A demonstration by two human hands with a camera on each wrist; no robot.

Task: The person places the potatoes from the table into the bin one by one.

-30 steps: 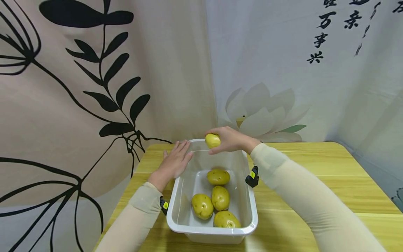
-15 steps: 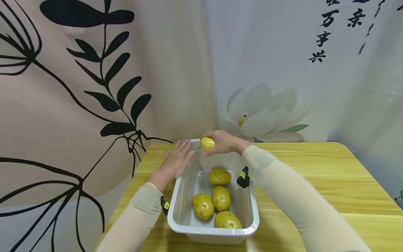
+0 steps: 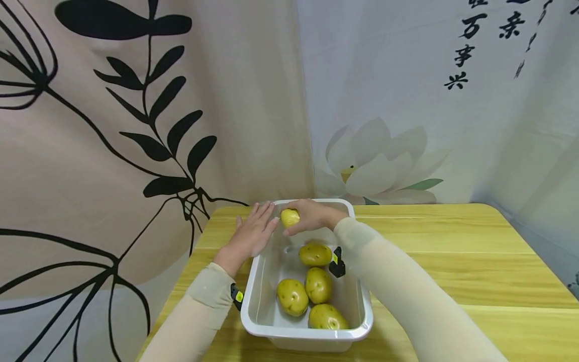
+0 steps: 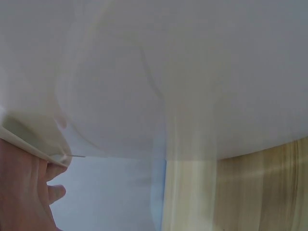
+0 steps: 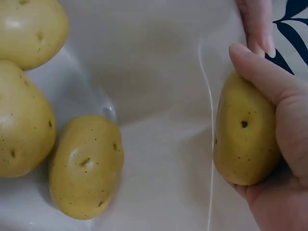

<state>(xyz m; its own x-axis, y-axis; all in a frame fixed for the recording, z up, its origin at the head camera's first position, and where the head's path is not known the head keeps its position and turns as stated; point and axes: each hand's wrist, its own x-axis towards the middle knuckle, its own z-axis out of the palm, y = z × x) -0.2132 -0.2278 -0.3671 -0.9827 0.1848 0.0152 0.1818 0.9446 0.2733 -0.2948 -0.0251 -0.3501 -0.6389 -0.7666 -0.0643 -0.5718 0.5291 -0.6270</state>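
Observation:
My right hand (image 3: 310, 215) grips a yellow potato (image 5: 247, 131) between thumb and fingers, over the far left part of a white plastic tub (image 3: 307, 332). My left hand (image 3: 250, 232) rests on the tub's left rim with its fingers straight, pointing away from me. In the tub lie several more potatoes: one farthest back (image 3: 315, 255), one in the middle (image 3: 318, 285), one to the left (image 3: 292, 297) and one at the near end (image 3: 327, 317). The left wrist view mostly shows the tub's pale outer wall (image 4: 115, 96), with part of the left hand (image 4: 24, 185) at its edge.
The tub stands on a wood-grain table (image 3: 452, 261) that extends to the right. Behind it hangs a pale curtain (image 3: 253, 100) with printed plants, a flower and writing. A black wrist camera (image 3: 336, 262) on the right sleeve hangs over the tub's interior.
My right hand has carried the potato leftward and down, from over the far rim to inside the tub's far left part. The left hand and the other potatoes stay put.

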